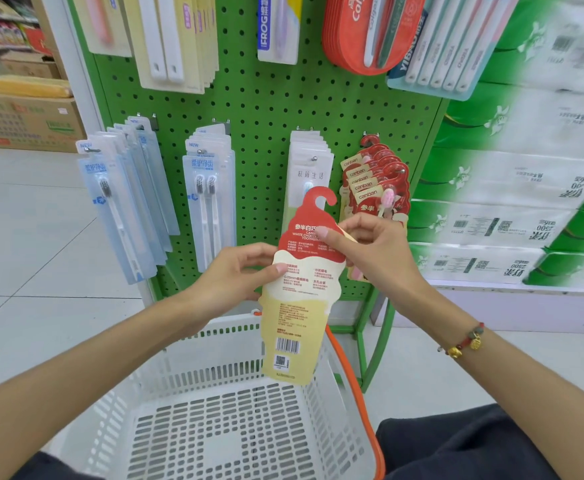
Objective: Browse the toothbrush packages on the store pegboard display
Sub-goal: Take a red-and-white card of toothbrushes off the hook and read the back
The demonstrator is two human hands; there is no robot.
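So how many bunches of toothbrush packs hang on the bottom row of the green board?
4. From the left: blue single-brush packs, blue twin-brush packs, white and green packs, red canban packs. One more red pack is held off the pegboard by both hands.

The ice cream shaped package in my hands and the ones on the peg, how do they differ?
The held package shows its printed back with barcode; the hanging packages face front, showing "canban" labels. The held one is off the pegboard, gripped by left hand and right hand. Both share red-and-cream colours and hook tops.
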